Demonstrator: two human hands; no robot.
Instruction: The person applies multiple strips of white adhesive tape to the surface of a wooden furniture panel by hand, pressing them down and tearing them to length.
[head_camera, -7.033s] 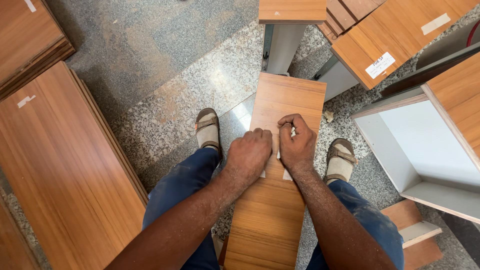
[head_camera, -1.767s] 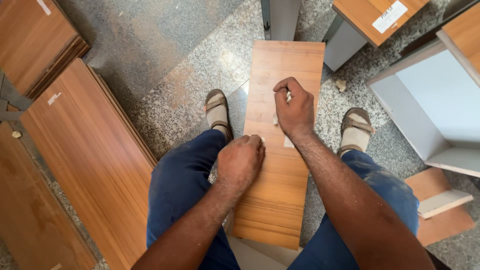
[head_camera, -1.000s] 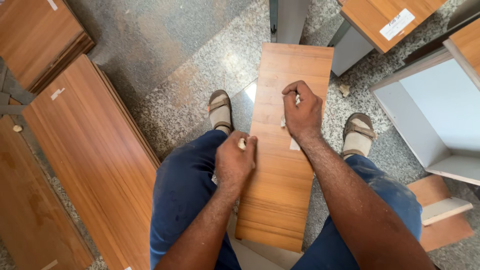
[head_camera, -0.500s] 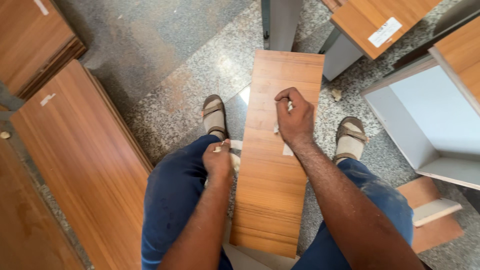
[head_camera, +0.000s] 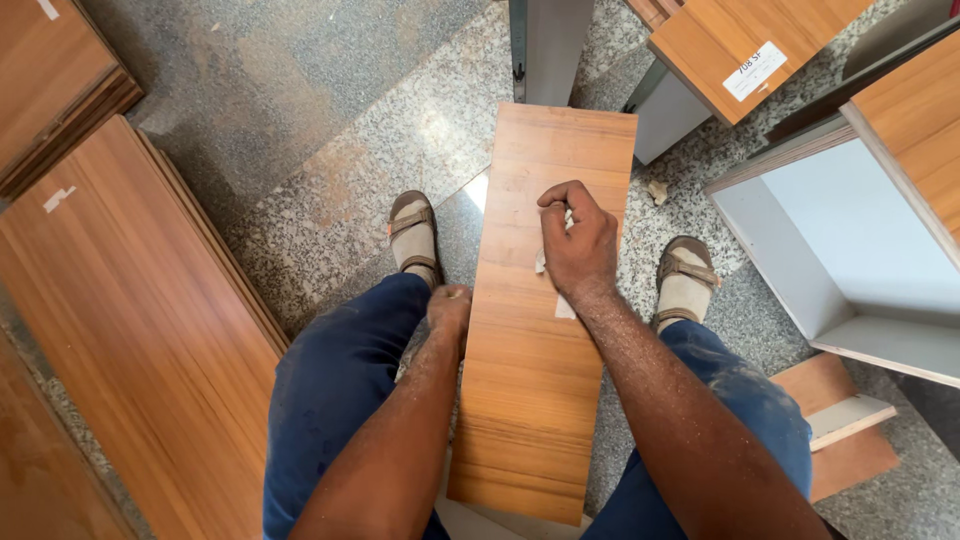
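Two bare forearms reach down from the near edge over blue trousers. Between the knees a wood-grain panel (head_camera: 545, 310) lies lengthways, running away from the person over the speckled stone floor (head_camera: 330, 150). The left hand (head_camera: 449, 305) sits at the panel's left edge with its fingers curled under the rim, seemingly clamped on the edge, though the fingertips are hidden. Further along, the right hand (head_camera: 578, 245) presses on the panel's face, fingers bent together around a small pale scrap (head_camera: 542, 262), possibly paper or cloth. Beyond the hands, two sandalled feet flank the panel. To the left lie stacked wooden boards (head_camera: 130, 330); to the right stands an open grey cabinet box (head_camera: 850, 250), and a labelled board (head_camera: 740, 50) lies farthest off.
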